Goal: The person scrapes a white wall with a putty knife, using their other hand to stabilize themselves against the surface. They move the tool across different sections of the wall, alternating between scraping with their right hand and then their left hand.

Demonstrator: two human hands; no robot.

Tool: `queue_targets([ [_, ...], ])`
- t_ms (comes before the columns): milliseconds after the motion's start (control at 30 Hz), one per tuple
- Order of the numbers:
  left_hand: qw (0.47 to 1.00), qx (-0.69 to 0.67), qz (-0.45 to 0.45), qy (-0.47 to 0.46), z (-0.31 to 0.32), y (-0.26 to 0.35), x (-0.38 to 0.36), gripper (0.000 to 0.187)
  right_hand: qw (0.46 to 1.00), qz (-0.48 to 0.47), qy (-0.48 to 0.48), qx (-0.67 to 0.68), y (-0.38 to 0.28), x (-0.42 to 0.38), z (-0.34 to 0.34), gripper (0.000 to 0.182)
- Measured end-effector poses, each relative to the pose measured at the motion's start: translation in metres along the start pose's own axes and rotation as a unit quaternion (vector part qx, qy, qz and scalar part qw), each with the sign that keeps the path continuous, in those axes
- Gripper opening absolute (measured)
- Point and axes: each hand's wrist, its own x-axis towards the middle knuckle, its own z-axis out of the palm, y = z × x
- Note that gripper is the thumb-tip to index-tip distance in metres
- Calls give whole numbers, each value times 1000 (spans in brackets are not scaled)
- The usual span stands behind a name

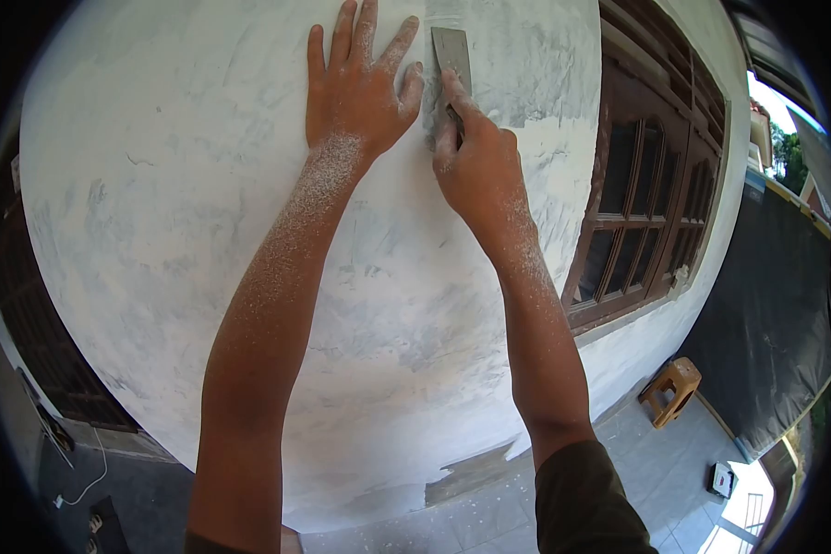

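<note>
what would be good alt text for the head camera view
A right hand holds a scraper to a patchy white wall, the left hand spread open beside the scraper. To the right are a brown window and, on the floor below, a stool.

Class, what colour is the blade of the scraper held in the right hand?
The scraper blade is grey, seen best in the head view.

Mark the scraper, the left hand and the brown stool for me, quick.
Scraper (451,57): head view, on the flat of its grey blade.
Left hand (355,103): head view, on the back of the hand.
Brown stool (678,377): head view, on its upper part, near the seat.
</note>
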Motion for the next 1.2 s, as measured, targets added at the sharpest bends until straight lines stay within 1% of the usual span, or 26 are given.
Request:
queue_targets([
  [33,1000,0,-1,-6,0,-1,0,58,1000,-5,-1,-10,-1,17,-2,51],
  [67,1000,1,-4,-13,-2,-2,-1,58,1000,-4,-1,-22,0,11,-1,52],
  [100,1000,2,-5,-17,-2,-3,-3,58,999,-3,-2,-34,2,-4,1,53],
  [167,1000,-3,1,-14,-1,-3,-1,57,997,35,-58,-49,4,-68,-1,57],
  [200,1000,-3,1,-13,-2,-2,-2,57,996,30,-76,-47,12,-94,5,60],
  [233,1000,-2,-1,-17,-2,-2,-1,57,995,26,-86,-51,18,-98,8,62],
  [300,1000,-3,-5,-22,-3,1,-3,57,999,-9,-28,-44,8,-45,5,58],
  [333,1000,-2,-8,-29,-4,0,-3,57,1000,1,-17,-9,-2,-5,-5,52],
  [367,999,1,-11,-33,-4,-1,0,57,1000,-17,22,5,-1,26,-4,48],
  [433,999,-2,-10,-31,-5,-2,1,57,1000,-16,5,-22,-3,24,-6,50],
  [533,1000,-1,-2,-22,0,-1,-1,57,996,12,-55,-64,10,-72,1,56],
  [567,1000,10,2,-11,0,-2,0,57,997,20,-63,-44,10,-85,2,55],
  [633,1000,9,-5,-13,-2,-3,1,57,999,26,-41,-11,8,-54,4,53],
  [700,1000,0,-4,-23,-4,1,0,57,1000,-10,-5,4,0,15,-2,51],
  [733,1000,3,0,-26,-5,1,1,57,1000,-25,10,-14,-3,33,-3,50],
  [767,1000,8,0,-30,-6,-1,-1,57,1000,-25,7,-13,-3,24,-1,50],
  [833,1000,4,-2,-23,-2,-2,-3,57,998,32,-42,-40,-6,-26,-1,52],
  [867,1000,-1,2,-9,-1,-2,-2,57,997,36,-60,-38,0,-62,1,54],
  [900,1000,0,-1,-7,-1,-2,-2,57,997,12,-61,-41,13,-90,9,56],
  [967,1000,2,2,-6,-1,-1,0,57,999,-26,-10,-32,9,-71,10,52],
  [1033,1000,-7,-3,-8,-2,1,0,56,1000,-17,11,4,1,-2,1,48],
  [1067,1000,-6,-4,-5,-3,0,1,56,999,-28,38,7,1,23,0,45],
  [1100,1000,-5,-5,-4,-3,-1,-1,56,999,-27,37,7,1,20,0,45],
  [1167,1000,-1,-5,-3,-1,-2,-1,56,1000,7,-5,-21,-3,-7,-5,47],
  [1200,1000,4,-1,2,0,-2,-1,56,998,13,-35,-44,2,-40,-4,50],
])
